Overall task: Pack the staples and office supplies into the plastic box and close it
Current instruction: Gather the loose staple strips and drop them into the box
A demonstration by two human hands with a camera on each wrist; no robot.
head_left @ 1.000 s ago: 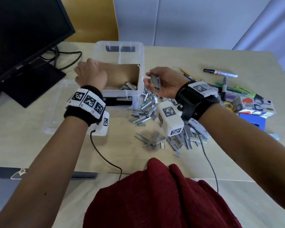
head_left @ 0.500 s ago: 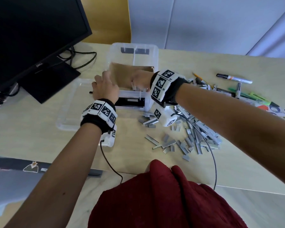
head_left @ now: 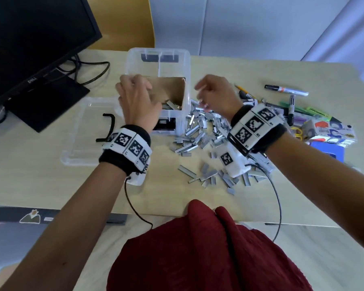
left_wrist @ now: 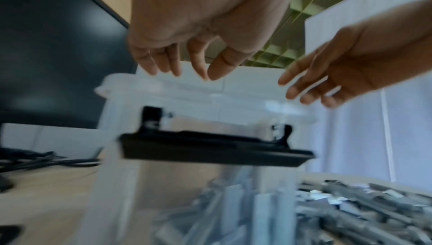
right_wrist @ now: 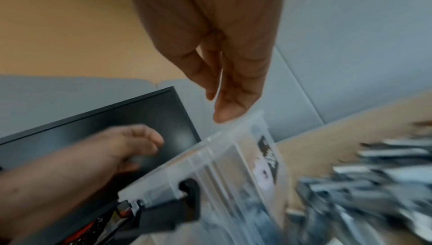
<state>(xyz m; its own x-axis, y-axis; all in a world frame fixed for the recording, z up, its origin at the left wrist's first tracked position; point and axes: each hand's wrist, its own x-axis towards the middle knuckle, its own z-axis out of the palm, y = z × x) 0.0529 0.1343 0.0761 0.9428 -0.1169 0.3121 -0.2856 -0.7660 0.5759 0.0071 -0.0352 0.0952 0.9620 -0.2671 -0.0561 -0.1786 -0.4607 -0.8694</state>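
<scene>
The clear plastic box (head_left: 159,66) stands open on the surface (head_left: 40,185), with some staple strips inside it. The left hand (head_left: 137,101) hovers over the near left corner of the box, its fingers (left_wrist: 158,60) loosely bent and holding nothing. The right hand (head_left: 216,95) hangs just right of the box, fingers (right_wrist: 233,99) relaxed and empty. The pile of staples (head_left: 208,139) lies against the right side of the box. The lid (head_left: 82,152) lies left of the box.
</scene>
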